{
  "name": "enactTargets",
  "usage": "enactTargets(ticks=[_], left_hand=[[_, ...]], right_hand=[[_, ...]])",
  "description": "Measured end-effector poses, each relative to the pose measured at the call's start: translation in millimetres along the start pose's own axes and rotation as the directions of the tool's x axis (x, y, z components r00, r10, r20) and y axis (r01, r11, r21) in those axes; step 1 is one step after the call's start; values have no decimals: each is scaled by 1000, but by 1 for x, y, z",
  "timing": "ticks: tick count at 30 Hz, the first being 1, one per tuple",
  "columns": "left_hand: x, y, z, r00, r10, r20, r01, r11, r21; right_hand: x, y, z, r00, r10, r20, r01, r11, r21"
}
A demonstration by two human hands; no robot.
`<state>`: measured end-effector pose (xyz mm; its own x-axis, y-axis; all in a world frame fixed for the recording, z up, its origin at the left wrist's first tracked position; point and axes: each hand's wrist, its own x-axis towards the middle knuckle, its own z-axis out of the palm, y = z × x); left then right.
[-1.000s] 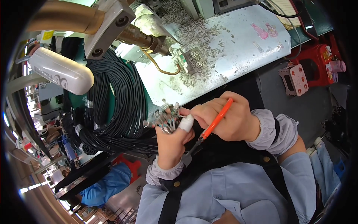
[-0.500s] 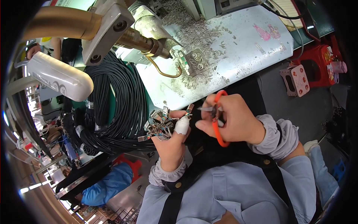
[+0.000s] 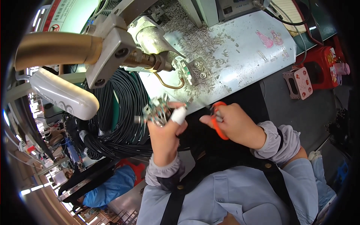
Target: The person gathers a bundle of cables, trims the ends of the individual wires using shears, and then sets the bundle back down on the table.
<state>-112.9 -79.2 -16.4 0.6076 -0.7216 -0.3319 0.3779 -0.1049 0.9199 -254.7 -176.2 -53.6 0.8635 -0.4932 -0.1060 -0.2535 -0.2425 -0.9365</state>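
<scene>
Right hand: curled around pliers with orange curved handles; tips blurred, so parted or closed cannot be told.
Left hand: gripping a bunch of small silver metal connectors near the tabletop edge; thumb wrapped in white tape.
Step in hand: judged to be plier work on the connectors.
Next move: calls for a steady left grip, pliers clear of the thumb.
Cable: thick coil of black cable, left of the connectors.
Tabletop: pale, flat tabletop, strewn with tiny silver metal pieces.
</scene>
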Motion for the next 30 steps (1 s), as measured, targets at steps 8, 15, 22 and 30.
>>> enactTargets(ticks=[8,15,22,30], left_hand=[[52,8,12,980,-144,136,169,966,-197],[55,9,9,982,-125,141,146,978,-151],[53,11,8,980,-148,134,166,978,-129],[54,11,6,975,-127,181,155,976,-151]], right_hand=[[50,-8,-19,900,4,-436,138,946,293],[70,-19,-28,970,88,-225,-1,933,361],[71,-17,-27,972,80,-220,7,930,368],[71,-14,-24,972,83,-218,4,928,372]])
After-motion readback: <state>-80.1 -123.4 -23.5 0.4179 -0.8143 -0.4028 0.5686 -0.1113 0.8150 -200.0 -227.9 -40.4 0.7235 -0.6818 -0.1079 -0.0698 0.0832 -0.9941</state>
